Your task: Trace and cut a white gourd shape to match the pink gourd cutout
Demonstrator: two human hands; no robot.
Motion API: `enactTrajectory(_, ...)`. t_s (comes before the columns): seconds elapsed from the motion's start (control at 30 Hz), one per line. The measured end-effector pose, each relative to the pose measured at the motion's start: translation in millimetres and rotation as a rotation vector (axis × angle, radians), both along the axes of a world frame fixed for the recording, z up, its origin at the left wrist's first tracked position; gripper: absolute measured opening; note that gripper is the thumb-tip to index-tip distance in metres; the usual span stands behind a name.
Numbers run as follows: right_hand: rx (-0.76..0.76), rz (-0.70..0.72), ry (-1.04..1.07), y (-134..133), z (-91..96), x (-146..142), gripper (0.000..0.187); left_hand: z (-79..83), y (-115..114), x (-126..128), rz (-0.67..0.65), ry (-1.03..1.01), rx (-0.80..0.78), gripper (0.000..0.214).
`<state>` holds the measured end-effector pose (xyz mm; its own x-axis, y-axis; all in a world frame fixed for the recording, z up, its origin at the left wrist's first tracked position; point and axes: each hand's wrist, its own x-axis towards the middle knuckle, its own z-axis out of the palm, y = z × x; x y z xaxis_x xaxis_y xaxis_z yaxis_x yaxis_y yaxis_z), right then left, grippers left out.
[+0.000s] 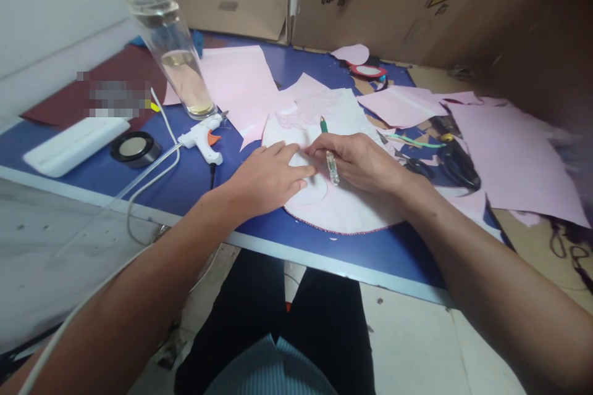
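Note:
A round white fan-shaped piece [345,210] with a pink stitched edge lies on the blue table [194,179]. My left hand [266,179] rests flat on a small pale paper cut-out [308,191] on it, fingers stretched out. My right hand [359,160] is closed around a clear pen with a green cap [330,157], its fingers pressing down on the white piece beside the left fingertips.
A white glue gun [201,136] with its cable lies left of the hands. Behind it stands a tall glass of water [178,52]. Pink paper sheets [509,154], black scissors [456,163], a white power bank [74,145], a round black tin [134,148] and cardboard boxes [393,0] surround the work.

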<state>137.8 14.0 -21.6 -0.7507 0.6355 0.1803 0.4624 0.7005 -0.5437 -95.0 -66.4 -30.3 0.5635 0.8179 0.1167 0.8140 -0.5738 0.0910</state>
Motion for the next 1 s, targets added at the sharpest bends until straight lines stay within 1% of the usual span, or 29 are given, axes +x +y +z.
enactTrajectory(0.13,-0.097,0.02,0.097,-1.2,1.0,0.5,0.026,-0.2,-0.7,0.5,0.012,0.027,-0.004,0.04)
enactTrajectory(0.23,-0.133,-0.049,0.208,-4.6,4.5,-0.6,0.037,-1.4,-1.0,0.9,0.028,0.011,-0.002,0.042)
enactTrajectory(0.3,-0.108,-0.142,0.268,-7.1,7.4,-2.9,0.044,-2.5,-1.2,0.9,0.036,0.003,-0.002,0.042)
enactTrajectory(0.37,-0.058,-0.223,0.31,-8.2,9.0,-6.1,0.047,-3.4,-1.2,0.8,0.037,0.002,-0.002,0.043)
enactTrajectory(0.47,0.015,-0.282,0.36,-5.7,7.1,-10.6,0.046,-3.6,-0.9,0.5,0.03,-0.013,0.0,0.044)
enactTrajectory(0.63,0.033,-0.287,0.32,-0.9,0.1,-15.2,0.04,-2.2,-0.1,0.9,0.025,-0.011,-0.013,0.043)
enactTrajectory(0.83,0.056,-0.285,0.22,-5.5,-0.1,-22.4,0.036,-3.2,-1.2,1.4,0.028,-0.036,0.002,0.04)
enactTrajectory(1.0,0.065,-0.266,0.193,-7.5,-3.3,-26.7,0.03,-4.7,-2.3,1.7,0.043,-0.037,0.009,0.041)
